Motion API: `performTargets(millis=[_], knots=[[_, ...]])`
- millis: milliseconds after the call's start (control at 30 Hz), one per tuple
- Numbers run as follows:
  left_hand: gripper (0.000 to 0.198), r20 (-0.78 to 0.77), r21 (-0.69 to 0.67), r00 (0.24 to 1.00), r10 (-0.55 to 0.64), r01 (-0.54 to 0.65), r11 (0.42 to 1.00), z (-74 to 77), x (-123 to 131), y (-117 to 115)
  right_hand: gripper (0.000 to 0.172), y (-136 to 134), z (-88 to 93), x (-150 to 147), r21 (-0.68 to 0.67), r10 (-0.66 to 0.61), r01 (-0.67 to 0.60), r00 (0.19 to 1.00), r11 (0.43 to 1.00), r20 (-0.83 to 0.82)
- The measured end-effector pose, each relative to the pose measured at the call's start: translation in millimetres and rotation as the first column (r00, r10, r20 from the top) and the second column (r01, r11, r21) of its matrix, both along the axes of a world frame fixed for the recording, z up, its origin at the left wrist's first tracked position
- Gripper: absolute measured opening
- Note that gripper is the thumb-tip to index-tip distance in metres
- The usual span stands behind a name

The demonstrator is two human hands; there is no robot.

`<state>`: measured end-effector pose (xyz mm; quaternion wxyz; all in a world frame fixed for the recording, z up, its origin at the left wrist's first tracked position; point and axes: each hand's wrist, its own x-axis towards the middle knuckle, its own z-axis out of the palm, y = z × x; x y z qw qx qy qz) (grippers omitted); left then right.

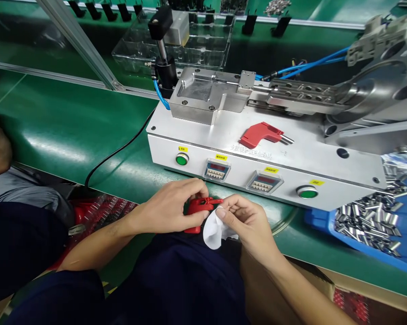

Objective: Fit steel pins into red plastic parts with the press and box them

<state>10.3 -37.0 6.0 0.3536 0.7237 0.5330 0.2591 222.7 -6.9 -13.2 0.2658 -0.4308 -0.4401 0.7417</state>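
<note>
Holding a red plastic handle (pixel 197 206) by its thicker body in the left hand (pixel 174 203), with thumb and fingers curled closed about it, above the lap at the near edge of the green bench (pixel 129 189), with its long axis running nearly crosswise and its narrow end pointing right. Pinching a white cloth (pixel 212 231) between thumb and fingertips of the right hand (pixel 250 221), close against that narrow end. Facing a second, angled red handle (pixel 259 134) on the white-cased machine (pixel 198 137), with its metal pin (pixel 286 139) pointing right and slightly nearer.
</note>
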Motion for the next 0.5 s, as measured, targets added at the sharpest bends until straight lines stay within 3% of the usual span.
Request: performTargets(millis=[233, 500], knots=[[0.006, -0.005, 0.025, 0.999, -0.045, 0.045, 0.999, -3.6, 1.8, -1.6, 0.043, 1.4, -8.0, 1.5, -0.192, 0.041, -0.067, 0.990, 0.979, -0.138], [0.005, 0.014, 0.022, 0.998, -0.058, 0.058, 0.998, -2.8, 1.7, -1.5, 0.043, 2.6, -8.9, 1.5, -0.213, 0.032, -0.065, 0.988, 0.975, -0.152]])
